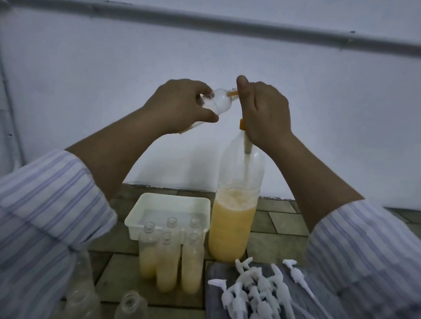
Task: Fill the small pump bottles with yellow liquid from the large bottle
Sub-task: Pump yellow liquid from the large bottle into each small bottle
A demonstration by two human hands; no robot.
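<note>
Small bottle [209,107], tilted, was gripped in the left hand [181,105], its mouth at the orange spout [232,93]. Right hand [262,110] curled its fingers round the pump atop the large bottle [234,211] on the table [282,226], half full of yellow liquid.

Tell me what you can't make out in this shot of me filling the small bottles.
All in the head view:
- Pump head on the large bottle: hidden inside the right hand.
- Small bottle in the left hand: the fingers cover its lower part, so its fill level is unclear.
- Two empty bottles at the bottom edge: cut off and blurred.
- White pump tops: piled and blurred, count unclear.
</note>
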